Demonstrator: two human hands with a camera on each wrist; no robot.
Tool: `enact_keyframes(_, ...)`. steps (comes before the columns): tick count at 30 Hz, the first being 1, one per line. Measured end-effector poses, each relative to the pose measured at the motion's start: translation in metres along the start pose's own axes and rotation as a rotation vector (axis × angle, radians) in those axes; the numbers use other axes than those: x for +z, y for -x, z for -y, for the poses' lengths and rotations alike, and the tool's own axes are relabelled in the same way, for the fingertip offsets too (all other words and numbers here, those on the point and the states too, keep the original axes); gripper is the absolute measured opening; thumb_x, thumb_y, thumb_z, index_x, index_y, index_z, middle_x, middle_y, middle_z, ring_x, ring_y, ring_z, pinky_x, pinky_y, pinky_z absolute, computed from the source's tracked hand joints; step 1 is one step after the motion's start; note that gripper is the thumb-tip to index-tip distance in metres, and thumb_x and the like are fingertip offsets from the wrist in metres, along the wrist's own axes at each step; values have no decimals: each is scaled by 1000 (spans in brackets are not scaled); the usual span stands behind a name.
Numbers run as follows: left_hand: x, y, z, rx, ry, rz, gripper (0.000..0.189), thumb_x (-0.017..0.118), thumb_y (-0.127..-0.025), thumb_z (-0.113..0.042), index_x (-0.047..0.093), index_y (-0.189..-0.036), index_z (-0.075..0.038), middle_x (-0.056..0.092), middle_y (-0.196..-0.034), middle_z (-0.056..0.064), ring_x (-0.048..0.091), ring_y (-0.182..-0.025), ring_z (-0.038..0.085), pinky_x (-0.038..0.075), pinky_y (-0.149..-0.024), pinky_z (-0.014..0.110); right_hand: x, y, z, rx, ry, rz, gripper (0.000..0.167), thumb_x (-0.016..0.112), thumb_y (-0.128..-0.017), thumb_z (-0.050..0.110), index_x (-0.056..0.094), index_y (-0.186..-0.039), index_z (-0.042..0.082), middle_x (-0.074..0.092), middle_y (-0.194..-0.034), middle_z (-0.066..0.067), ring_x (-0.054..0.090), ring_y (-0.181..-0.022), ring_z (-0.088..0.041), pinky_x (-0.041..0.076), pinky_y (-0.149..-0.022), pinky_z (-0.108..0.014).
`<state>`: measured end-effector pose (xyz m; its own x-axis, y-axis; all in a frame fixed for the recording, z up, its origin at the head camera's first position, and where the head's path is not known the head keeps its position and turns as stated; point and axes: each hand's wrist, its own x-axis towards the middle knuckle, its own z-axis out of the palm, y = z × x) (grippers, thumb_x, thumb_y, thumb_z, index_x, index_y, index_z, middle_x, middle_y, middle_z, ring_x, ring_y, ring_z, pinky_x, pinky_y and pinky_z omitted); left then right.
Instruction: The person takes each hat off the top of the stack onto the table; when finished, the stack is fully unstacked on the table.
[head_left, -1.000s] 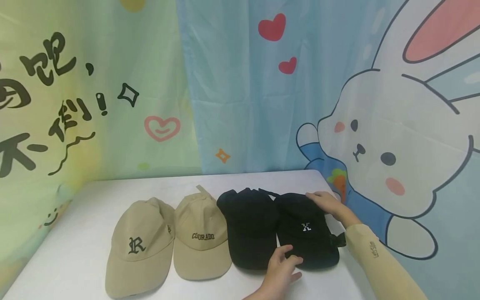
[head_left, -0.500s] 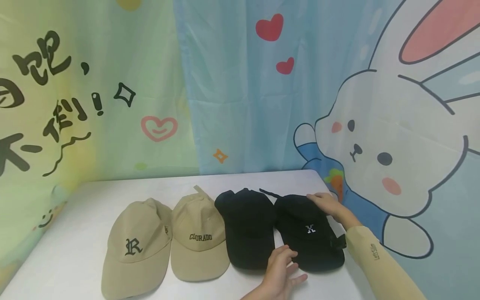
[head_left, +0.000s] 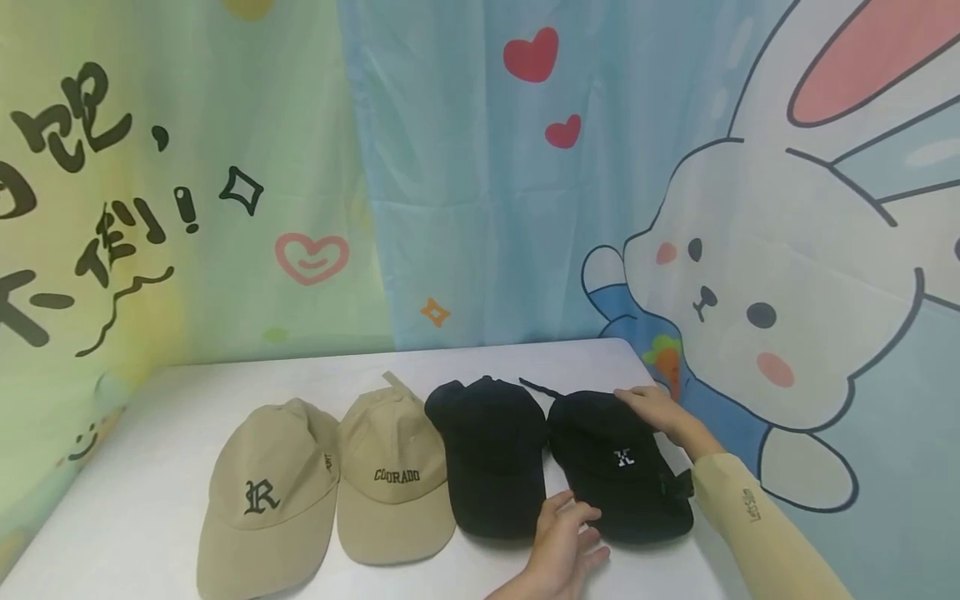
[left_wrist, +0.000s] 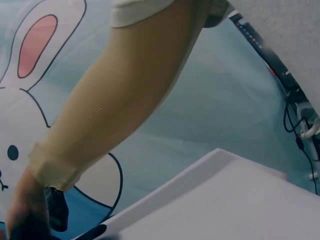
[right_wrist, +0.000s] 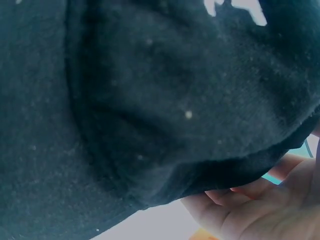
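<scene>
The black cap with a small white emblem point(head_left: 624, 492) lies at the right end of a row of caps, brim toward the person. My right hand point(head_left: 654, 410) holds the rear right edge of its crown; in the right wrist view that hand point(right_wrist: 265, 205) has its fingers tucked along the crown's lower edge. My left hand point(head_left: 558, 546) is at the brim's near left edge, fingers loosely bent and apart, fingertips right by the brim. To its left lies a plain black cap point(head_left: 495, 467). In the left wrist view the right arm's sleeve point(left_wrist: 100, 110) shows, with the hand mostly dark.
A beige cap lettered COLORADO point(head_left: 393, 517) and a larger beige cap with an R point(head_left: 270, 517) lie farther left on the white table point(head_left: 150, 467). A printed curtain point(head_left: 450, 167) with a rabbit hangs behind. Cables point(left_wrist: 292, 120) show beyond the table.
The emblem cap has shifted and turned slightly to the right, and the gap between it and the plain black cap has widened. Both hands stay at it; the head view has panned slightly right.
</scene>
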<state>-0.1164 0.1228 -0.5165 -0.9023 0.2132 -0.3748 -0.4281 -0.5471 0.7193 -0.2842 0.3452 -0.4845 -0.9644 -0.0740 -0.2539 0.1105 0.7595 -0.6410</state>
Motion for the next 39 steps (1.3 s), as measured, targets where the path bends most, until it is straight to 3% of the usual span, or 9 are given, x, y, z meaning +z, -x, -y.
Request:
enact_keyframes(6, -2, -8, 7, 9, -48, -11, 81, 64, -80, 2, 19, -147, 6, 40, -123, 33, 49, -107, 41, 46, -91, 67, -1, 3, -2, 9, -11, -1, 72, 39, -104, 45, 41, -137, -19, 43, -138, -38, 46, -122, -53, 47, -95, -61)
enact_keyframes(12, 1, -12, 8, 69, -68, -16, 68, 63, -81, 9, 34, -142, 5, 47, -110, 22, 57, -91, 29, 57, -82, 53, -3, 7, -1, 10, -40, -6, 71, 40, -105, 45, 41, -137, -18, 47, -134, -36, 51, -117, -48, 50, -93, -58)
enact_keyframes(21, 4, -15, 9, 140, -115, -57, 60, 63, -79, 15, 47, -134, -2, 46, -99, 14, 56, -81, 24, 61, -69, 41, -11, 15, 2, 0, -31, -64, 72, 39, -104, 49, 43, -137, -14, 50, -132, -34, 53, -114, -45, 51, -91, -57)
enact_keyframes(27, 3, -21, 8, 207, -120, -64, 53, 62, -80, 14, 50, -128, -5, 47, -96, 13, 55, -73, 21, 62, -64, 42, -14, 15, 6, -16, -34, -82, 68, 40, -104, 46, 46, -136, -14, 53, -128, -31, 56, -112, -43, 53, -88, -54)
enact_keyframes(39, 10, -32, -1, 248, -137, -86, 53, 62, -79, 15, 55, -124, -11, 49, -94, 11, 54, -69, 19, 61, -59, 38, -38, 7, 21, -58, 19, -127, 74, 35, -105, 49, 41, -138, -17, 49, -132, -36, 47, -121, -50, 42, -99, -64)
